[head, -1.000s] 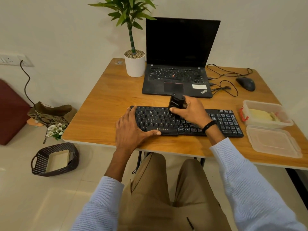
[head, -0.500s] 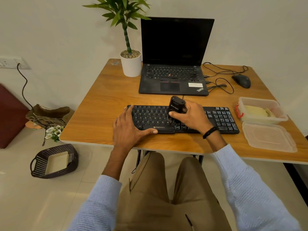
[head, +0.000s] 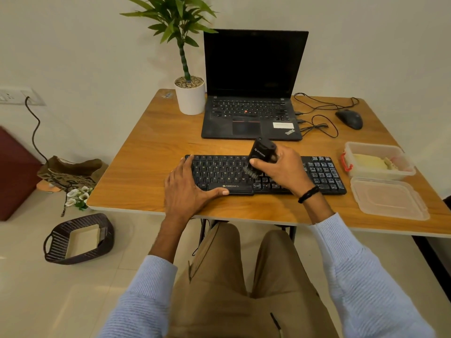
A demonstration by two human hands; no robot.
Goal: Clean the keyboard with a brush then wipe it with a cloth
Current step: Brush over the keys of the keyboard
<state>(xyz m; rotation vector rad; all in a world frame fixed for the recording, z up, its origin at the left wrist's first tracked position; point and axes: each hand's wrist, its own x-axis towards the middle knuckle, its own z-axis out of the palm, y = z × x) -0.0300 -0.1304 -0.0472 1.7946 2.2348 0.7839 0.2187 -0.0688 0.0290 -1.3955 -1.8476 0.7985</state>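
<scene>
A black keyboard (head: 219,170) lies across the near part of the wooden table (head: 151,152). My right hand (head: 283,168) grips a black brush (head: 261,153) by its body, with the bristles down on the keys near the keyboard's middle. My left hand (head: 188,189) rests flat on the keyboard's left end, fingers straight and the thumb along its front edge by the space bar. A yellowish cloth (head: 371,162) lies inside an open clear plastic box (head: 351,172) to the right of the keyboard.
An open black laptop (head: 251,111) stands behind the keyboard, a potted plant (head: 189,96) at its left, a mouse (head: 349,118) and loose cables (head: 317,123) at its right. The box's lid (head: 388,198) lies near the table's right front edge. A dark basket (head: 78,239) sits on the floor.
The view has shifted slightly. My right hand has lifted and tilted the brush a little, so its bristles now show over the middle keys. My left hand has stayed on the keyboard's left end.
</scene>
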